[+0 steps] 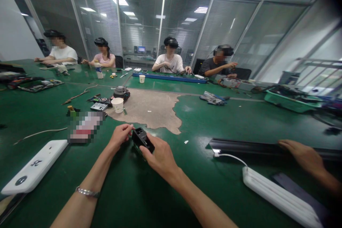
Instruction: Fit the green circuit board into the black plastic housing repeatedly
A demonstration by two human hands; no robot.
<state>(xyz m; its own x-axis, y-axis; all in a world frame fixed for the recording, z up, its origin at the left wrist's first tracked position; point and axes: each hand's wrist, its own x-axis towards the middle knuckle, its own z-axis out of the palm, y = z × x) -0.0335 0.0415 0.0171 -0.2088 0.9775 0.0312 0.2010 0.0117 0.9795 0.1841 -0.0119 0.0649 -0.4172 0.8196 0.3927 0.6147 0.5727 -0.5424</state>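
A small black box-shaped device sits on the green table, held between both my hands. My right hand wraps over its near right side with fingers closed on it. My left hand pinches something at the device's left edge; what it pinches is too small to make out. A silver bracelet circles my left wrist.
A white flat device lies near left, a white power strip with a cable near right. A co-worker's hand rests on a long black bar. A paper cup, tools, a green basket and several seated people lie beyond.
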